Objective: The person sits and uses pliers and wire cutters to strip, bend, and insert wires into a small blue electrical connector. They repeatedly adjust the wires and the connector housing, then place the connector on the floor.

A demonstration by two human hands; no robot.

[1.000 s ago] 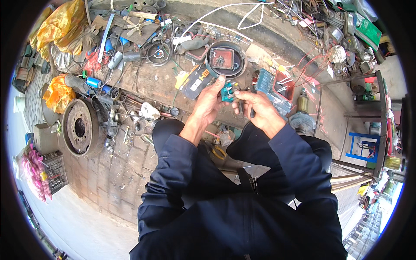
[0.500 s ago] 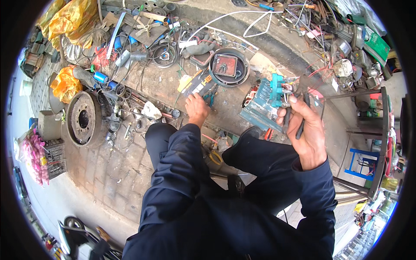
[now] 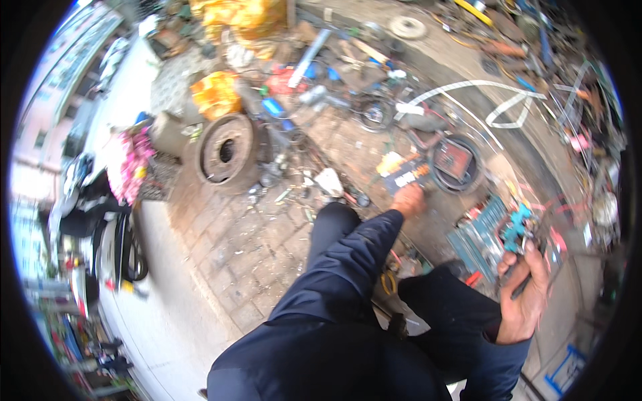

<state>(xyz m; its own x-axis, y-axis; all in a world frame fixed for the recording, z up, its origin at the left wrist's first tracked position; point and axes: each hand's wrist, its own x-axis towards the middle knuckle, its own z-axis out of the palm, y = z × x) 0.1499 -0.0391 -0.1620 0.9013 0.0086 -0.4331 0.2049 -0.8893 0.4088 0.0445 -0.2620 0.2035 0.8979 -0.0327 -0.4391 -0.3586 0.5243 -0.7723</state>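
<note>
My right hand [image 3: 523, 294] is closed round dark-handled pliers [image 3: 519, 275], blurred by motion. Just beyond its fingertips is a teal plastic part [image 3: 515, 226] with metal bits; whether the pliers grip it I cannot tell. Beneath that part sits a ribbed teal metal housing [image 3: 478, 234] on the ground. My left hand [image 3: 409, 202] reaches down to a dark flat piece with orange and white markings [image 3: 408, 175]. Its fingers are smeared and mostly hidden. To the right of this piece stands a round dark pan [image 3: 473, 184] with a reddish square metal part [image 3: 452, 160] in it.
A rusty wheel rim [image 3: 227, 152] stands at the left on the paving. Scrap, cables and yellow bags [image 3: 234, 20] spread across the back. White bent strips [image 3: 511, 123] lie at the far right. A scooter [image 3: 114, 250] stands at the left.
The whole view has swung left, so everything appears farther right and more of the street shows. My right hand still holds the pliers; my left hand remains by the dark flat piece.
</note>
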